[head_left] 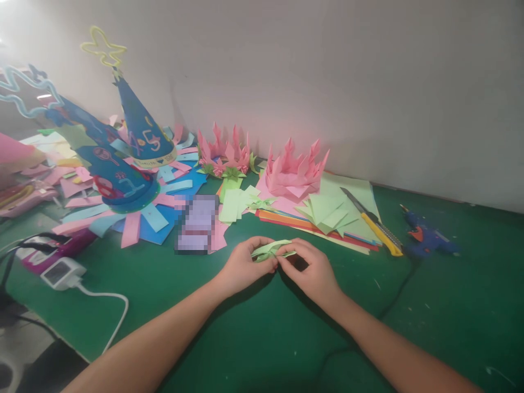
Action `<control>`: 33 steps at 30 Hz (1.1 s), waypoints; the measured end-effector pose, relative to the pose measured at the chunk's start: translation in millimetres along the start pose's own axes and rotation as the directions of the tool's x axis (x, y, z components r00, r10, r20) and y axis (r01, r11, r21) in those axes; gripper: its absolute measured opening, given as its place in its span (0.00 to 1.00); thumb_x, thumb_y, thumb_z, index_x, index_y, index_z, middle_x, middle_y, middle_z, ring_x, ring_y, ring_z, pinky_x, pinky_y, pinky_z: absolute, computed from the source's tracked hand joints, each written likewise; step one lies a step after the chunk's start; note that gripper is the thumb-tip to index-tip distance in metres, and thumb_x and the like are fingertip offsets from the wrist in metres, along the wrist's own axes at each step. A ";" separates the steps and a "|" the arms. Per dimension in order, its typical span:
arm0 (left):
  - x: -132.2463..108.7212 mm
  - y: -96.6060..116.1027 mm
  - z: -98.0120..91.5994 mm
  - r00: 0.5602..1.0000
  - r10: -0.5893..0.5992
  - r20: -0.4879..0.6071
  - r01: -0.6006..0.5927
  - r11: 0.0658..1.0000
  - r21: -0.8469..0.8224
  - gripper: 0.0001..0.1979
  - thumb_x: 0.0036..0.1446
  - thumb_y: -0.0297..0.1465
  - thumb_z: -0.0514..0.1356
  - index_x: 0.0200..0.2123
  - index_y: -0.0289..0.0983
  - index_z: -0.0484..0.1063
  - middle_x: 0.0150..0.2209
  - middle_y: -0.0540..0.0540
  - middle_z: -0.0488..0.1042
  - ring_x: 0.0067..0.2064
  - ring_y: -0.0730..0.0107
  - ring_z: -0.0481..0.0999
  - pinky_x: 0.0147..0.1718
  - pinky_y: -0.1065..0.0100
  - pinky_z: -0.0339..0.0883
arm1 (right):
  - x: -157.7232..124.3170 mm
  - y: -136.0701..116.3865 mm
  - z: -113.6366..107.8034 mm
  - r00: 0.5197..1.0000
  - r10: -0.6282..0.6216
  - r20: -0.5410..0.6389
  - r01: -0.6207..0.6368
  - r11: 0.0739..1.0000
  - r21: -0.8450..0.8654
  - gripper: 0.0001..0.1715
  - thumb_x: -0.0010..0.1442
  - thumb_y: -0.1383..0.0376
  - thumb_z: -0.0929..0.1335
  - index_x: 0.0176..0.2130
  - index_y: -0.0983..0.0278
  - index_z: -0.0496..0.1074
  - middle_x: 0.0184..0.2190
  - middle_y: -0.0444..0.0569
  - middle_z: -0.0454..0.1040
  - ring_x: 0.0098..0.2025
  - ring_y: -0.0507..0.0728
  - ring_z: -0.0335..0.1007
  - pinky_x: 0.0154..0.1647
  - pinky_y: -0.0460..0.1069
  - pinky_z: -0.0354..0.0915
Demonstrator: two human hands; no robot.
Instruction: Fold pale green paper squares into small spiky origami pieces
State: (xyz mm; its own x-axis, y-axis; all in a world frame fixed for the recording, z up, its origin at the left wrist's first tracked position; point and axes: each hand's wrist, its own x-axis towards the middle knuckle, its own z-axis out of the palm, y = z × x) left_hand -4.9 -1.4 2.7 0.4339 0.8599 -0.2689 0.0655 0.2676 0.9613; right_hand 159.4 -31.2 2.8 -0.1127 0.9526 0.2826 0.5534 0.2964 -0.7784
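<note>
A small folded piece of light green paper [268, 250] is held between both hands above the green table. My left hand [248, 265] is closed on its left side, thumb and fingers pinching it. On the right side, the fingers of my right hand [311, 270] pinch the same paper, and the fingertips of the two hands meet near its lower edge. Just beyond the hands lie loose light green sheets [329, 213] on a stack of coloured paper [356, 239].
Behind stand two pink paper crowns [293, 172] [225, 153]. Blue cone hats [141, 117] rise at the left near a white plug [63, 273] with cables. A yellow cutter [380, 232] and a blue glue gun [429, 237] lie at the right. A blurred-out phone [198, 224] lies left of centre.
</note>
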 end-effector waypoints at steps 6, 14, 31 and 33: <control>1.3 -4.9 -0.8 0.995 0.091 -0.051 -0.080 0.980 0.182 0.13 0.49 0.32 0.62 0.40 0.36 0.71 0.32 0.49 0.73 0.32 0.74 0.71 0.32 0.73 0.66 | 0.2 -0.5 0.0 0.999 0.047 0.010 -0.047 0.999 0.012 0.04 0.55 0.67 0.66 0.29 0.62 0.71 0.28 0.46 0.70 0.27 0.53 0.68 0.28 0.46 0.65; 0.4 -1.9 0.4 1.000 0.003 -0.018 -0.003 0.999 0.045 0.11 0.49 0.27 0.59 0.38 0.34 0.70 0.27 0.49 0.73 0.28 0.75 0.72 0.32 0.71 0.66 | 0.0 -0.3 1.9 0.998 0.066 0.010 -0.066 0.998 0.013 0.05 0.53 0.68 0.66 0.27 0.64 0.71 0.26 0.46 0.69 0.24 0.51 0.65 0.24 0.45 0.63; 2.3 4.1 -7.4 0.996 -0.086 0.018 0.087 0.987 -0.131 0.13 0.45 0.27 0.65 0.37 0.32 0.71 0.29 0.48 0.75 0.27 0.77 0.74 0.32 0.73 0.68 | 0.2 5.5 -3.3 0.940 -0.337 0.053 0.342 0.927 -0.153 0.07 0.59 0.70 0.66 0.34 0.61 0.74 0.25 0.44 0.75 0.27 0.52 0.64 0.30 0.47 0.59; 2.8 4.9 -8.0 0.996 -0.087 0.029 0.090 0.979 -0.185 0.14 0.44 0.29 0.66 0.36 0.31 0.71 0.31 0.47 0.75 0.28 0.76 0.75 0.32 0.72 0.69 | -0.4 6.1 -3.4 0.939 -0.335 0.080 0.344 0.925 -0.162 0.08 0.60 0.70 0.65 0.35 0.60 0.73 0.27 0.44 0.76 0.29 0.52 0.65 0.32 0.47 0.60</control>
State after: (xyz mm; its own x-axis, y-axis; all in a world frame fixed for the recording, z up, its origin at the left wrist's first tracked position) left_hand -10.5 5.8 6.1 0.4522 0.8206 -0.3494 -0.0631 0.4202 0.9053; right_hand 165.7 -30.0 -0.2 -0.3575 0.8005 0.4811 0.6069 0.5906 -0.5318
